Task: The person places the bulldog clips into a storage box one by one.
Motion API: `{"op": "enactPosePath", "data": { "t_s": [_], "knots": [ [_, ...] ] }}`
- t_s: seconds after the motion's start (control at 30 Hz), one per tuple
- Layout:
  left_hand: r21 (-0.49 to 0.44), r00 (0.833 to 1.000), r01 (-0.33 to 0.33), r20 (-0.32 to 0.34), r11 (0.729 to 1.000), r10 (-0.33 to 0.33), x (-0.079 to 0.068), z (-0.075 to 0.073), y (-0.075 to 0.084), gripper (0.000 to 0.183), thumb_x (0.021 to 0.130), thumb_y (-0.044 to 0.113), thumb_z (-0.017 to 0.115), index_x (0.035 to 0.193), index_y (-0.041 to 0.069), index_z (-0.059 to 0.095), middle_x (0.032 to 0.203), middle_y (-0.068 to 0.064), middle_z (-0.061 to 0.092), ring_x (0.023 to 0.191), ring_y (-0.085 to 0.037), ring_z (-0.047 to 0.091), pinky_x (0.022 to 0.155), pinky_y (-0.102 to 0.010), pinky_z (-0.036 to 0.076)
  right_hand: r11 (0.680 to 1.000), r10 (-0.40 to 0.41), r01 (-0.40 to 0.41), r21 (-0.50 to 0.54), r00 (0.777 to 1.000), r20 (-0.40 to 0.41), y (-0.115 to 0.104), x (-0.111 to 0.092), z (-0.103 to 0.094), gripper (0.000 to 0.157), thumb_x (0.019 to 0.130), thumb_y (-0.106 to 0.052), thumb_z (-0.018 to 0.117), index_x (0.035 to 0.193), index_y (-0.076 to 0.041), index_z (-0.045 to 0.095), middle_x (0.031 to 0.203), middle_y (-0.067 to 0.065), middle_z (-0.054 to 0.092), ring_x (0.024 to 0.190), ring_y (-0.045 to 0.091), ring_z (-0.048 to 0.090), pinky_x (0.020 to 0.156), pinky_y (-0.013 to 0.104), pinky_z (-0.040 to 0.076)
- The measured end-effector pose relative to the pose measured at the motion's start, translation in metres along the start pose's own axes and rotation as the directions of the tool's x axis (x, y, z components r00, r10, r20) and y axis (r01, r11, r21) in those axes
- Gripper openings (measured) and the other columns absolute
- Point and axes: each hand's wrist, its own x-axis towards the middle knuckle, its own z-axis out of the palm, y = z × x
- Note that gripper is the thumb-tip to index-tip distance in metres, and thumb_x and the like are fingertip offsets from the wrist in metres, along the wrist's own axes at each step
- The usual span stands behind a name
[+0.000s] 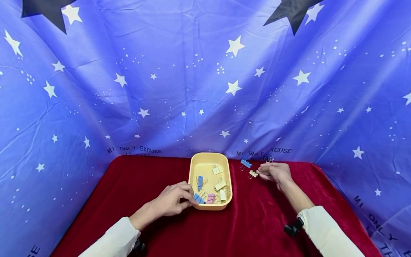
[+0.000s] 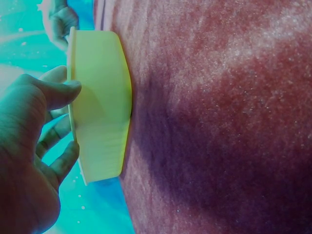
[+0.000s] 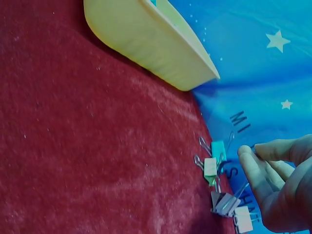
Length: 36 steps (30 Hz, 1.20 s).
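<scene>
My left hand (image 1: pixel 174 200) holds the near left corner of a yellow plastic tub (image 1: pixel 209 207); in the left wrist view its thumb presses the outer wall below the rim. Several binder clips lie in the tub, among them a blue clip (image 1: pixel 200 182), a pink clip (image 1: pixel 211 198) and a pale yellow clip (image 1: pixel 220 185). Right of the tub, my right hand (image 1: pixel 277 174) hovers by loose clips, thumb and fingers close together, with no clip visible between them. Nearest are a blue binder clip (image 1: pixel 245 163) and a yellow one (image 1: pixel 253 174). The right wrist view also shows a greyish clip (image 3: pixel 224 204) and a whitish clip (image 3: pixel 243 219).
A dark red velvety cloth (image 1: pixel 154 235) covers the table. Blue curtains (image 1: pixel 179 89) with stars and lettering hang behind it and at both sides, meeting the cloth's back edge close to the loose clips.
</scene>
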Motion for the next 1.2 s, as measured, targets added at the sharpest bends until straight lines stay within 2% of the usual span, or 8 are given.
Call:
{"op": "enactPosePath", "data": {
  "t_s": [0.17, 0.43, 0.6, 0.97, 1.1, 1.2],
  "knots": [
    [0.000, 1.000, 0.001, 0.001, 1.000, -0.001, 0.000, 0.000, 0.000, 0.020, 0.089, 0.018, 0.080, 0.098, 0.035, 0.085, 0.092, 0.021, 0.062, 0.094, 0.002, 0.055, 0.072, -0.015, 0.048, 1.000, 0.017, -0.017, -0.019, 0.999, -0.045, 0.000, 0.004, -0.005, 0.029, 0.083, 0.016, 0.073, 0.082, -0.013, 0.077, 0.078, 0.002, 0.079, 0.075, 0.018, 0.079, 0.079, 0.030, 0.062],
    [-0.018, 1.000, -0.011, -0.009, 1.000, 0.011, 0.000, -0.001, -0.001, 0.020, 0.089, 0.017, 0.081, 0.099, 0.034, 0.085, 0.091, 0.021, 0.062, 0.094, 0.002, 0.055, 0.073, -0.015, 0.048, 0.992, -0.035, 0.024, -0.124, 0.995, -0.090, 0.003, 0.012, -0.009, 0.019, 0.083, 0.011, 0.078, 0.083, -0.008, 0.077, 0.072, 0.003, 0.078, 0.068, 0.021, 0.079, 0.073, 0.033, 0.063],
    [-0.016, 1.000, -0.015, -0.009, 1.000, 0.015, 0.000, 0.000, -0.002, 0.019, 0.089, 0.018, 0.081, 0.099, 0.034, 0.085, 0.090, 0.022, 0.060, 0.092, 0.003, 0.052, 0.072, -0.014, 0.046, 0.984, -0.054, 0.034, -0.175, 0.993, -0.106, 0.005, 0.016, -0.009, 0.011, 0.084, 0.008, 0.078, 0.094, 0.002, 0.076, 0.069, 0.003, 0.077, 0.065, 0.020, 0.078, 0.069, 0.032, 0.062],
    [-0.018, 1.000, 0.000, 0.000, 1.000, 0.000, 0.000, 0.000, -0.002, 0.021, 0.089, 0.016, 0.080, 0.098, 0.034, 0.085, 0.091, 0.021, 0.062, 0.092, 0.002, 0.054, 0.071, -0.014, 0.047, 0.971, -0.053, 0.006, -0.238, 0.980, -0.191, 0.008, 0.027, -0.005, 0.035, 0.087, -0.010, 0.083, 0.113, 0.010, 0.069, 0.068, 0.009, 0.076, 0.060, 0.020, 0.076, 0.066, 0.036, 0.062],
    [-0.025, 1.000, 0.009, 0.004, 1.000, -0.009, 0.000, 0.000, -0.003, 0.022, 0.089, 0.016, 0.080, 0.098, 0.035, 0.085, 0.090, 0.022, 0.061, 0.092, 0.002, 0.054, 0.070, -0.014, 0.046, 0.962, -0.049, -0.008, -0.273, 0.979, -0.200, 0.009, 0.031, -0.004, 0.039, 0.087, -0.015, 0.085, 0.114, 0.008, 0.068, 0.068, 0.008, 0.076, 0.059, 0.018, 0.076, 0.066, 0.035, 0.062],
    [-0.028, 1.000, 0.011, 0.006, 1.000, -0.011, 0.000, 0.000, -0.003, 0.022, 0.089, 0.016, 0.080, 0.098, 0.035, 0.085, 0.091, 0.022, 0.062, 0.093, 0.003, 0.054, 0.071, -0.014, 0.047, 0.954, -0.046, -0.019, -0.299, 0.977, -0.208, 0.009, 0.034, -0.004, 0.035, 0.086, -0.014, 0.085, 0.109, 0.006, 0.067, 0.067, 0.007, 0.076, 0.058, 0.017, 0.075, 0.065, 0.034, 0.062]
  ]
}}
